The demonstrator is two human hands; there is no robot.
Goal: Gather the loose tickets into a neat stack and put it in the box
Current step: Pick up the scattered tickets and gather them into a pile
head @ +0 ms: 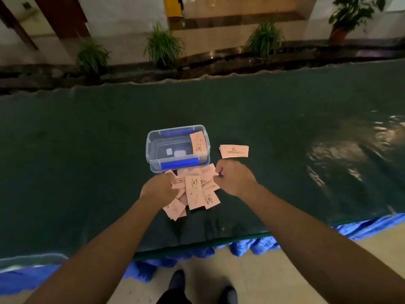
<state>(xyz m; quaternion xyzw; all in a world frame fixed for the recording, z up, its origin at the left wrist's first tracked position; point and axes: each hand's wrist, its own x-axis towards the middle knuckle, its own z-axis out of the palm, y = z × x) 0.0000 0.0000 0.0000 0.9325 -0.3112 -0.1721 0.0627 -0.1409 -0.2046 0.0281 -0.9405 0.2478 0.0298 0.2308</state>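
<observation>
Hands flank heap, frame centre, to square it | left hand (158, 189) and right hand (232, 178) pinch loose pink paper tickets (194, 191) | clear plastic box with blue clips (178, 148) just above, open for loading | squared pink ticket stack (234, 151) waits right of box.

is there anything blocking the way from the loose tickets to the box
Nothing visible does. The loose tickets lie right in front of the box, which is open with no lid on top. Both the left hand and right hand are already on the pile. One ticket leans inside the box, leaving most of it free.
</observation>
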